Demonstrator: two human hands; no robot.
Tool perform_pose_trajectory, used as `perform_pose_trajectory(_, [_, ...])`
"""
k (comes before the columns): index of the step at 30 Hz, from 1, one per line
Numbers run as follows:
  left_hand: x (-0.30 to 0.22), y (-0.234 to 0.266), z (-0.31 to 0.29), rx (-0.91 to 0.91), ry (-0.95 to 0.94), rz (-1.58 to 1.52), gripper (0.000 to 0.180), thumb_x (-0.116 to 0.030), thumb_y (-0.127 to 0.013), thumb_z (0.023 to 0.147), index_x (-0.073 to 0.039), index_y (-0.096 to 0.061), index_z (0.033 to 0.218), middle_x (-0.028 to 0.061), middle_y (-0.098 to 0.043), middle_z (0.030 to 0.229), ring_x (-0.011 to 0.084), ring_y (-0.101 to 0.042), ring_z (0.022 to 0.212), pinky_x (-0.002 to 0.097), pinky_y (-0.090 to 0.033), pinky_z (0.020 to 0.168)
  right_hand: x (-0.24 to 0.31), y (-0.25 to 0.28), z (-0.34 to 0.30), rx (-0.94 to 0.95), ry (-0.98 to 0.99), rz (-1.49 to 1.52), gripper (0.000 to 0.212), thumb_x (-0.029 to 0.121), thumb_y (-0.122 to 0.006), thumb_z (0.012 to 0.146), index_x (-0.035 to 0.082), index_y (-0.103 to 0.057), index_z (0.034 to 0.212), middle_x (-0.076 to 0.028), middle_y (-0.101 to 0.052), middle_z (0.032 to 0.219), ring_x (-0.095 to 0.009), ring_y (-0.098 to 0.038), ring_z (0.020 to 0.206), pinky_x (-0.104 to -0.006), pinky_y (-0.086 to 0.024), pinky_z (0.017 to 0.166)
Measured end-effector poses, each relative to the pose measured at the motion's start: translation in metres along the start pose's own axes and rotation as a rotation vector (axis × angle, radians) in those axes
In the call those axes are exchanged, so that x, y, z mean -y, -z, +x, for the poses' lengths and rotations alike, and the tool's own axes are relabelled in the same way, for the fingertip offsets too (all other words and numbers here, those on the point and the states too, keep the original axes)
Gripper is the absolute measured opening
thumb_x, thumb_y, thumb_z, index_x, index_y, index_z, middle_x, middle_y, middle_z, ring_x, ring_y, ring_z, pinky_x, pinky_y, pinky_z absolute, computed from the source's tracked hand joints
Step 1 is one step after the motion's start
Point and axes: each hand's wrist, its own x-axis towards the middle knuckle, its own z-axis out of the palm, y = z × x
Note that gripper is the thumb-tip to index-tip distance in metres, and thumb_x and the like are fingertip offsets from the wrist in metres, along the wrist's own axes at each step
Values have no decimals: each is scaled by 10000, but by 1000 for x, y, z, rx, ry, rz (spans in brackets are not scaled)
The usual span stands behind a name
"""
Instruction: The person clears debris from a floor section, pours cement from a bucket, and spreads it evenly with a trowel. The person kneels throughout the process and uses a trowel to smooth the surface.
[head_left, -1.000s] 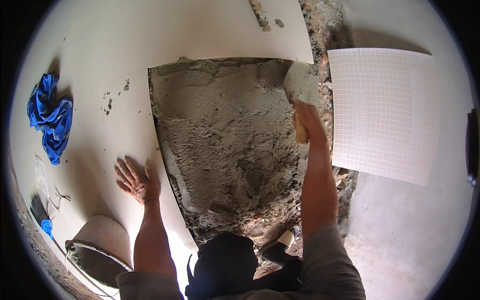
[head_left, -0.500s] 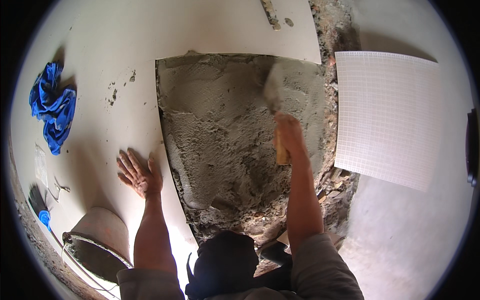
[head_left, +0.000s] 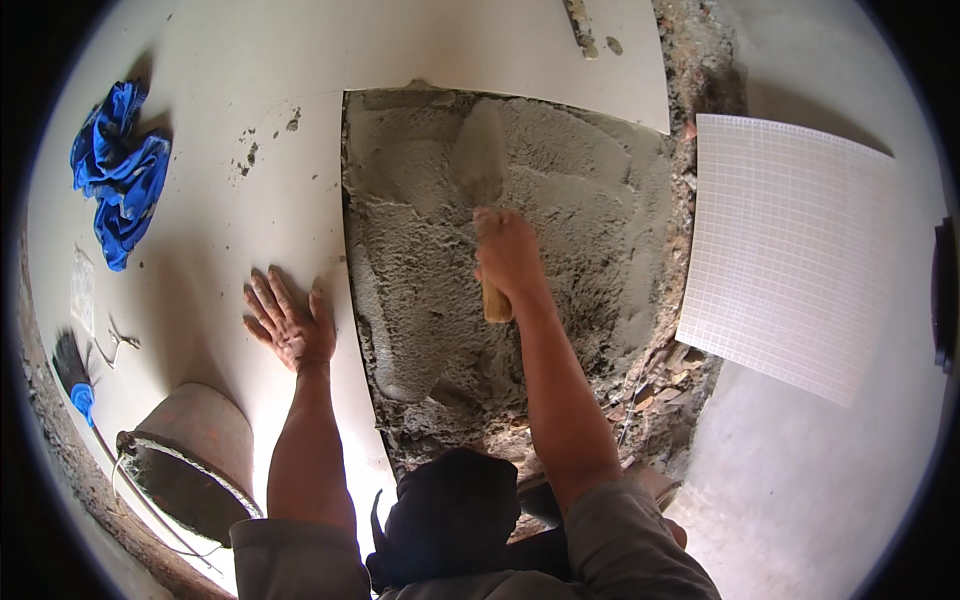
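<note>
My right hand (head_left: 510, 252) is wrapped round the wooden handle of a trowel (head_left: 483, 160). The trowel's blade points away from me, against the far part of a bed of wet grey mortar (head_left: 580, 230). Smoothed mortar covers the far and left parts of the bed, while nearer me it is rough and crumbly. On the pale floor tile (head_left: 215, 250) left of the bed, my left hand (head_left: 292, 325) lies flat with fingers spread, holding nothing.
A bucket (head_left: 205, 430) with grey residue leans at the lower left, near a blue brush (head_left: 82, 400). Farther up lies a crumpled blue cloth (head_left: 120, 170). A tile with its grid-patterned back up (head_left: 790, 250) rests to the right, past a strip of rubble (head_left: 665, 390).
My right hand and the trowel have swept left across the far mortar. My left hand stays flat on the tile. The whole view has shifted slightly.
</note>
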Motion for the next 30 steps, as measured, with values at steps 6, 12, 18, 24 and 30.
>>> perform_pose_trajectory(6, [1,1,0,-4,-10,-16,719,-497,-430,905,-170,-180,1495,63,-132,1564,268,-55,1446,530,-16,1137,5,30,-9,-82,27,56,414,350,-454,958,-37,-538,1076,-124,-540,734,-205,-577,568,-380,-493,519])
perform_pose_trajectory(12, [5,-3,-1,-28,-33,-43,718,-516,-405,911,-168,-176,1496,62,-108,1569,273,-41,1447,527,11,1137,21,-7,3,-14,-103,279,376,350,-473,959,-24,-500,1001,-117,-528,771,-199,-577,572,-375,-525,496])
perform_pose_trajectory(18, [4,-4,0,2,-13,-23,738,-534,-403,906,-177,-149,1500,52,-88,1572,269,-24,1448,518,19,1142,24,-69,-24,220,88,-61,417,375,-434,972,-31,-484,1053,-139,-530,779,-206,-604,620,-366,-555,506])
perform_pose_trajectory(24, [5,1,1,34,-4,-42,778,-562,-413,888,-167,-144,1501,81,-78,1570,285,-4,1448,535,24,1135,40,-15,-40,237,362,-492,440,388,-427,974,-7,-559,1117,-141,-606,759,-211,-619,652,-391,-529,509])
perform_pose_trajectory(30, [7,0,1,122,31,-27,756,-564,-378,902,-144,-169,1495,89,-105,1566,295,-8,1447,548,26,1129,81,-8,9,220,311,-802,441,395,-406,971,-2,-542,1108,-178,-634,797,-264,-653,714,-440,-541,648])
